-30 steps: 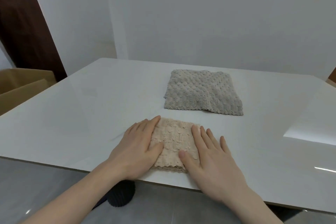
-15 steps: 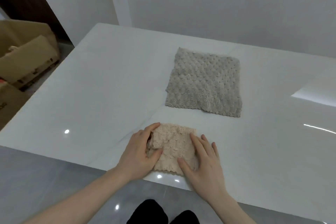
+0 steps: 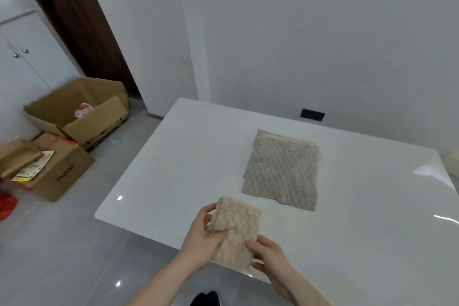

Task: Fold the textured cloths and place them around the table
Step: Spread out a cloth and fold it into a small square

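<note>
Cloths sit at the near side of the white table (image 3: 161,169). Off to the left on the floor are open cardboard boxes (image 3: 77,112). The left hand (image 3: 202,238) grips the left edge of the folded beige cloth (image 3: 237,228), thumb on top, fingers curled behind it. The right hand (image 3: 269,253) pinches its near right corner (the cloth looks lifted over the table's front edge). Further right and back, the grey cloth (image 3: 282,169) lies flat on the table, apart from both hands.

Both hands, left (image 3: 202,237) and right (image 3: 269,254), hold a folded beige cloth (image 3: 236,230) near a grey cloth (image 3: 282,171).
</note>
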The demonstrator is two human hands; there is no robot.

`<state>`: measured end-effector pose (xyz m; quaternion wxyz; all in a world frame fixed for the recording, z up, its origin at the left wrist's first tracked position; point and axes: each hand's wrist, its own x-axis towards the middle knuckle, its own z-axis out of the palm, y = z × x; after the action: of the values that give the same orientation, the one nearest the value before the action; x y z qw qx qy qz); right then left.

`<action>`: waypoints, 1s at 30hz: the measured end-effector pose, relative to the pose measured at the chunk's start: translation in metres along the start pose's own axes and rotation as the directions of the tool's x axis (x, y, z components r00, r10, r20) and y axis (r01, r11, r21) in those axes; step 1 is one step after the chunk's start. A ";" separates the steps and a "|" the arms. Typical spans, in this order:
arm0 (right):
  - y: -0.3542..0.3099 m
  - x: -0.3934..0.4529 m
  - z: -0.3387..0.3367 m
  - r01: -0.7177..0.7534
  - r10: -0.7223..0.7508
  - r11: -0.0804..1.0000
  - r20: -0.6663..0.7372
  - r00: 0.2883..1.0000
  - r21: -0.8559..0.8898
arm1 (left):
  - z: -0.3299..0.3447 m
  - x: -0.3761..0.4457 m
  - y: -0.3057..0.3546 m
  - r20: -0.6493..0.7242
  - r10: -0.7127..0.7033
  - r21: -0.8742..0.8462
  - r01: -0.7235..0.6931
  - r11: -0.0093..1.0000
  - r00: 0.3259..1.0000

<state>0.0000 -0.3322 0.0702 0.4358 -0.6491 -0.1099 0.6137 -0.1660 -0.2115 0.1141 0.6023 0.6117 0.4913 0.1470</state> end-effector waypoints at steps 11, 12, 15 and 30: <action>-0.076 0.036 0.084 0.143 -0.154 0.984 -0.102 0.983 -0.104 | -0.102 0.040 0.008 -0.053 -0.133 -0.074 0.129 0.989 0.990; -0.079 0.042 0.096 0.147 -0.159 0.984 -0.116 0.980 -0.103 | -0.115 0.047 0.005 -0.046 -0.141 -0.074 0.137 0.988 0.989; -0.087 0.061 0.138 0.150 -0.165 0.984 -0.169 0.972 -0.098 | -0.157 0.067 -0.005 -0.016 -0.155 -0.054 0.154 0.987 0.988; -0.111 0.102 0.287 0.118 -0.123 0.992 -0.372 0.920 -0.035 | -0.297 0.124 -0.027 0.089 -0.202 -0.032 0.206 0.978 0.975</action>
<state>-0.1895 -0.0732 0.1146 0.4818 -0.7486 -0.0685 0.4503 -0.3478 0.0547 0.1075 0.6470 0.5513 0.5223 0.0681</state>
